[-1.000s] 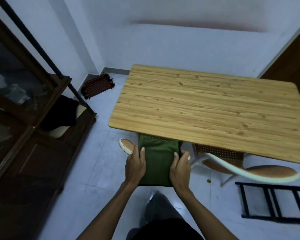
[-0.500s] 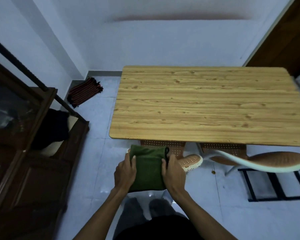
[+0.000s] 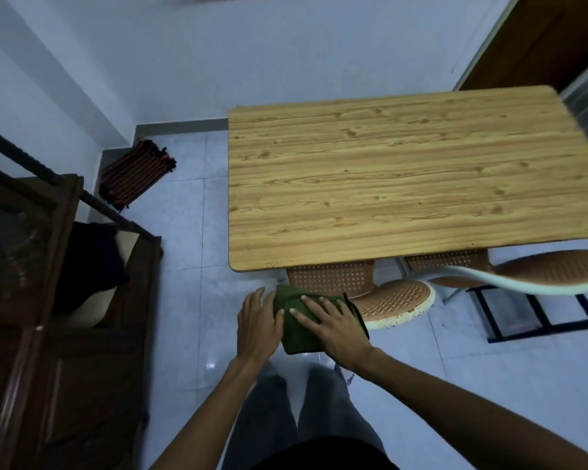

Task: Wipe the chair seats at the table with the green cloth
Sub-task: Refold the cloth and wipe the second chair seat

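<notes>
The green cloth (image 3: 297, 329) is bunched between both my hands, just in front of the wooden table's (image 3: 404, 184) near left corner. My left hand (image 3: 257, 323) holds its left edge with the thumb on top. My right hand (image 3: 333, 325) lies flat over its right side, fingers spread. A brown perforated chair (image 3: 392, 300) with a white rim is tucked under the table right beside the cloth; only the near part of its seat shows. A second such chair (image 3: 537, 273) stands to the right, its backrest curving toward me.
A dark wooden cabinet (image 3: 48, 300) fills the left side. A striped folded mat (image 3: 134, 174) lies on the tiled floor in the far corner. A black metal rack (image 3: 537, 317) lies on the floor at the right. My legs are below the hands.
The view swung left, so the table sits further right. The cloth went from a flat fold between both hands to a bunched one, and my right hand now lies spread on top.
</notes>
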Available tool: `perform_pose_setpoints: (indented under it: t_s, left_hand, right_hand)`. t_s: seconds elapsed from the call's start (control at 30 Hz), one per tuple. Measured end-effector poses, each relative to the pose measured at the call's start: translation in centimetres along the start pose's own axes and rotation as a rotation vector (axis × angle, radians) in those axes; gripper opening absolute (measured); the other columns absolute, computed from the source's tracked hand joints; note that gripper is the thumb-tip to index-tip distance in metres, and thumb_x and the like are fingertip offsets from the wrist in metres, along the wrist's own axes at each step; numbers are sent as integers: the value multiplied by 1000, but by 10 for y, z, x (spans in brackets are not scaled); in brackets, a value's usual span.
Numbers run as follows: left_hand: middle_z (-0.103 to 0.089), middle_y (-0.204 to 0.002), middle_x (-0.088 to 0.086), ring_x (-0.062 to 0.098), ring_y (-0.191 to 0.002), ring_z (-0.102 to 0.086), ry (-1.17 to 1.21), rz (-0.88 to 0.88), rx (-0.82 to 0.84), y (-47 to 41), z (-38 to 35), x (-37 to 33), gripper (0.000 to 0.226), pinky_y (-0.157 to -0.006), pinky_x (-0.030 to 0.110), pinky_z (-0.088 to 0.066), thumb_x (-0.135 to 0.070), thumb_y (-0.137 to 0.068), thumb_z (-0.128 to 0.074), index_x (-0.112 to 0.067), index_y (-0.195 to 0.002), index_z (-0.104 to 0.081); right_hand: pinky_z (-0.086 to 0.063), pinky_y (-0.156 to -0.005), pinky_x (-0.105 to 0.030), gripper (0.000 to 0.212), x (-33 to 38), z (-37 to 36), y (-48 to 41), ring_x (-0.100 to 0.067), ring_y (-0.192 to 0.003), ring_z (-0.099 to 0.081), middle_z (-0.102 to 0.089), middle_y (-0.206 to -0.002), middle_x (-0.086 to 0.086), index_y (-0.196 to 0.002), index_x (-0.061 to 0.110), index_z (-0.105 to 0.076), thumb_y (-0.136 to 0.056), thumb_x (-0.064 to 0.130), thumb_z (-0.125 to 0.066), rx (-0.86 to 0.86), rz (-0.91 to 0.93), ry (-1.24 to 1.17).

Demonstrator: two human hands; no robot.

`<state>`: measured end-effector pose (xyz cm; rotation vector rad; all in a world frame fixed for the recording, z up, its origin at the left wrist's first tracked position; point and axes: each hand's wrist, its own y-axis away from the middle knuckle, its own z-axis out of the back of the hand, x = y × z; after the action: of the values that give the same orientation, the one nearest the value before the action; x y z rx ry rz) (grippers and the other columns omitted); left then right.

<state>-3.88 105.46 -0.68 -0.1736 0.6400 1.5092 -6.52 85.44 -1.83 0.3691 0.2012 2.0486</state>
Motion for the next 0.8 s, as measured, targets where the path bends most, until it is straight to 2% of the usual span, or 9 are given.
perform_pose_setpoints:
  t_s: [0.07, 0.17, 0.3, 0.47, 0.53, 0.6, 0.67, 0.73, 0.8]
  left_hand:
    - [-38, -153, 9, 26, -142, -29, 55, 21, 8, 1, 4, 14, 49, -113, 44, -32, -28, -96, -51, -18, -143, -42]
    - [-38, -153, 7, 24, -143, -29, 122, 40, 3, 5, 12, 34, 47, -112, 42, -31, -26, -97, -52, -17, -142, -43]
    - [-37, -154, 6, 22, -143, -29, 173, 85, -15, 5, 25, 59, 46, -114, 40, -30, -25, -99, -49, -16, -144, -43]
    - [-43, -150, 9, 24, -140, -34, 203, 9, -33, -1, 37, 70, 43, -113, 39, -31, -17, -98, -49, -13, -141, -46]
    - [-45, -148, 8, 24, -139, -36, 210, 0, -27, -6, 38, 68, 42, -113, 40, -32, -16, -99, -48, -13, -141, -47]
    - [-46, -148, 7, 22, -138, -37, 227, -14, -11, -9, 34, 62, 42, -113, 37, -32, -17, -100, -46, -14, -141, -46]
    - [-46, -147, 7, 21, -136, -38, 244, -38, 20, -8, 27, 52, 42, -108, 30, -33, -19, -100, -46, -15, -141, -44]
    - [-47, -145, 6, 21, -134, -41, 246, -97, 60, -5, 17, 37, 43, -104, 26, -32, -23, -99, -48, -16, -141, -43]
    - [-45, -148, 4, 20, -138, -37, 214, -174, 101, 0, 5, 23, 47, -107, 26, -29, -30, -99, -49, -17, -143, -41]
  right_hand:
    - [-32, -106, -61, 91, 17, 4, -25, -45, -134, -36, -14, -164, -11, -154, 37, 4, -90, 32, -61, 36, -15, 19]
    - [-39, -97, -59, 66, 43, 12, -68, -50, -128, -38, -15, -162, -17, -156, 27, -13, -98, 27, -44, 116, -88, 46]
    - [-52, -84, -51, 49, 67, 26, -123, -49, -114, -52, -34, -147, -31, -147, 2, -36, -99, 12, -42, 268, -197, 217]
    - [-52, -85, -47, 35, 77, 32, -147, -41, -114, -52, -52, -132, -24, -132, 8, -57, -99, 14, -47, 417, -208, 294]
    - [-51, -85, -47, 39, 73, 30, -134, -42, -112, -53, -49, -135, -27, -134, 3, -52, -96, 13, -49, 339, -213, 237]
    - [-47, -91, -53, 59, 67, 25, -108, -49, -119, -48, -34, -149, -29, -149, 5, -32, -95, 17, -52, 218, -214, 132]
    - [-42, -100, -56, 69, 57, 18, -69, -46, -127, -45, -29, -156, -23, -155, 9, -18, -97, 27, -51, 72, -217, 15]
    - [-38, -108, -55, 71, 40, 7, -27, -39, -132, -46, -34, -156, -17, -155, 8, -21, -94, 31, -50, -62, -238, -5]
    - [-29, -114, -55, 71, 15, -2, 13, -36, -136, -43, -34, -157, -13, -154, 9, -24, -91, 24, -53, -111, -246, 25]
